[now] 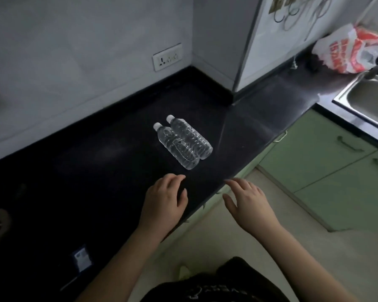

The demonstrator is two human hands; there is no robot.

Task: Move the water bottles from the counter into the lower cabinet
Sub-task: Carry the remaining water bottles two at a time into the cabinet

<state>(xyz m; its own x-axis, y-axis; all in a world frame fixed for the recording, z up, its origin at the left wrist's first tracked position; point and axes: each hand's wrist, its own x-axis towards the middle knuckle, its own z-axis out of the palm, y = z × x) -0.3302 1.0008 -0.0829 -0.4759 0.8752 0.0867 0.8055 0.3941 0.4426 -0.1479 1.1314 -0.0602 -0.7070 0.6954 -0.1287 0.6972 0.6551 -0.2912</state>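
both hands, left hand (165, 198) and right hand (247, 198), hover loosely open and empty near two lying water bottles (183, 141) on the tabletop (96, 182): likely full, slick, rolling, best gripped mid-body.

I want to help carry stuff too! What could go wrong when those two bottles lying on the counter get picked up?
1. The two water bottles lie on their sides, touching. Lifting one could set the other rolling toward the edge of the black counter.
2. Neither the left hand nor the right hand holds anything yet. One hand grabbing both smooth bottles may lose its grip on one.
3. The green cabinet doors look closed, so full hands could not open one easily.
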